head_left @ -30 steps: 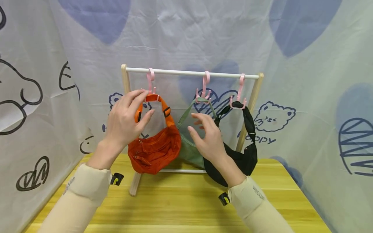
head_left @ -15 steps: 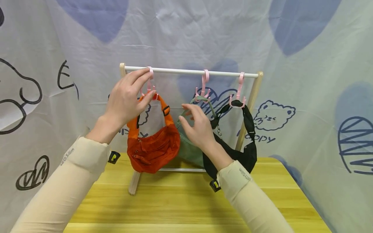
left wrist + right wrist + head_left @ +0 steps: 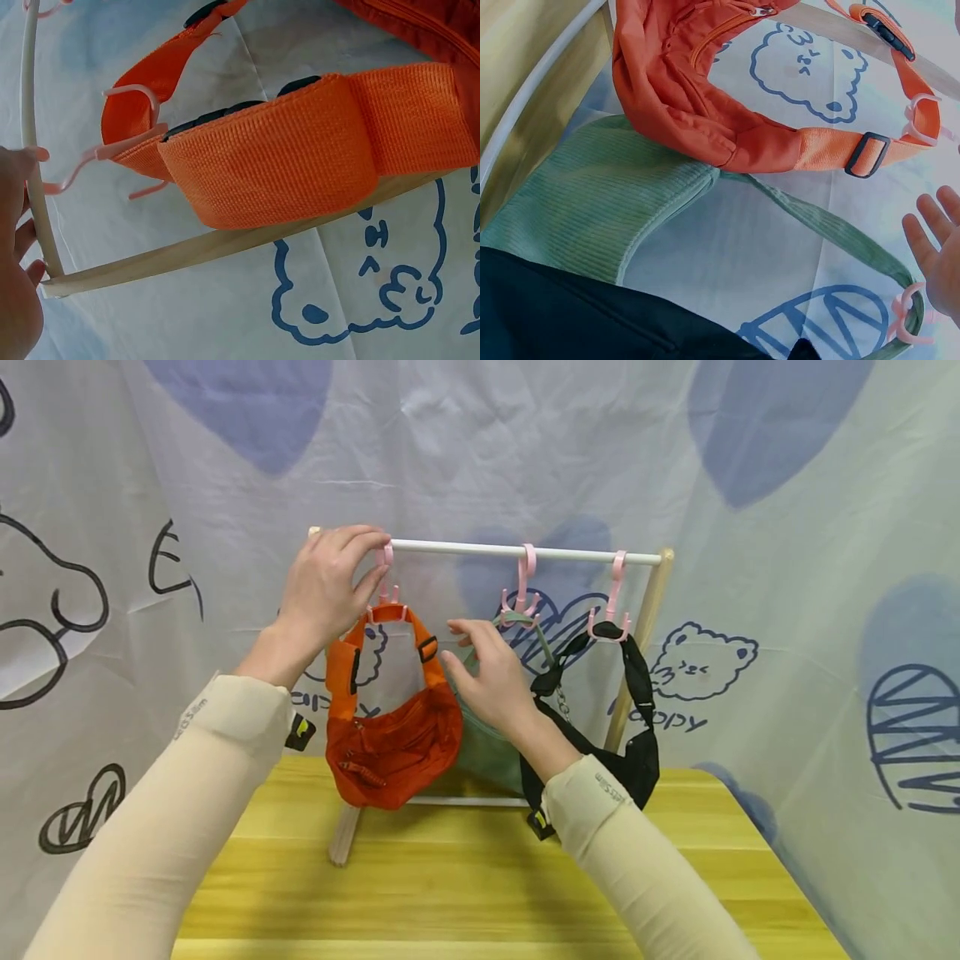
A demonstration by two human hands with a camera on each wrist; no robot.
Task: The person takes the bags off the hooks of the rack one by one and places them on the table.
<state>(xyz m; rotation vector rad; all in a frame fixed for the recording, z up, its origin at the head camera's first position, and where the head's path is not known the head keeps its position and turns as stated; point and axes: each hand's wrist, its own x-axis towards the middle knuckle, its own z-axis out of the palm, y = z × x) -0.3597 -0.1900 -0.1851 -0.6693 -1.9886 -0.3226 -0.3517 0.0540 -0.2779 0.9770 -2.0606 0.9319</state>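
Observation:
My left hand (image 3: 322, 581) is at the left end of the white rail, its fingertips and thumb pinching the top of a pink hook (image 3: 385, 589). An orange shoulder bag (image 3: 401, 743) hangs from that hook by its strap; in the left wrist view the wide orange strap (image 3: 270, 157) loops over the prongs. My right hand (image 3: 491, 681) hovers with loosely bent fingers before the green corduroy bag (image 3: 607, 180), holding nothing. That bag's strap hangs on the middle pink hook (image 3: 521, 593). A black bag (image 3: 637, 768) hangs on the right hook (image 3: 615, 597), partly behind my right forearm.
The rack has wooden side legs (image 3: 645, 618) and a white lower bar (image 3: 472, 801). It stands on a yellow wood-grain table (image 3: 420, 885). Behind and beside it hangs a pale cloth (image 3: 510, 460) with blue hearts and bear drawings.
My left hand has risen from the orange strap to the top of its hook, and its thumb has come up too. My right hand has moved left and upward, still holding nothing.

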